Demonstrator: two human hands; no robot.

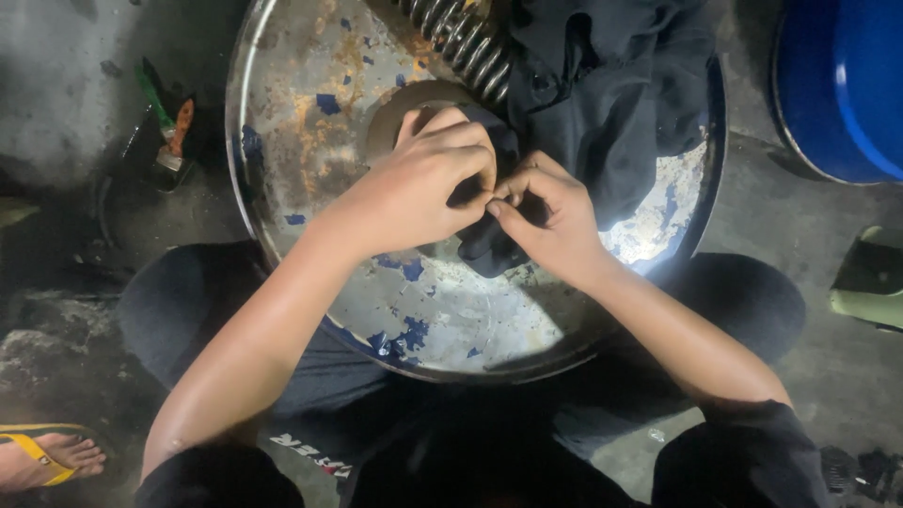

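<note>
- Left hand [423,183] and right hand [550,221] pinch dark cloth [602,113], fingertips pressed together.
- Soft, light, floppy, probably; grip the bunched fold.
- Coil spring [466,42] at twelve o'clock on rusty drum lid [301,103].

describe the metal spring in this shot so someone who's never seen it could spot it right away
Start at the big round rusty metal drum top that fills the middle. At its upper edge, above the left hand, a coil spring lies slanted beside the dark cloth. Its shiny ribbed coils set it apart from the soft black fabric and flat metal.
</note>
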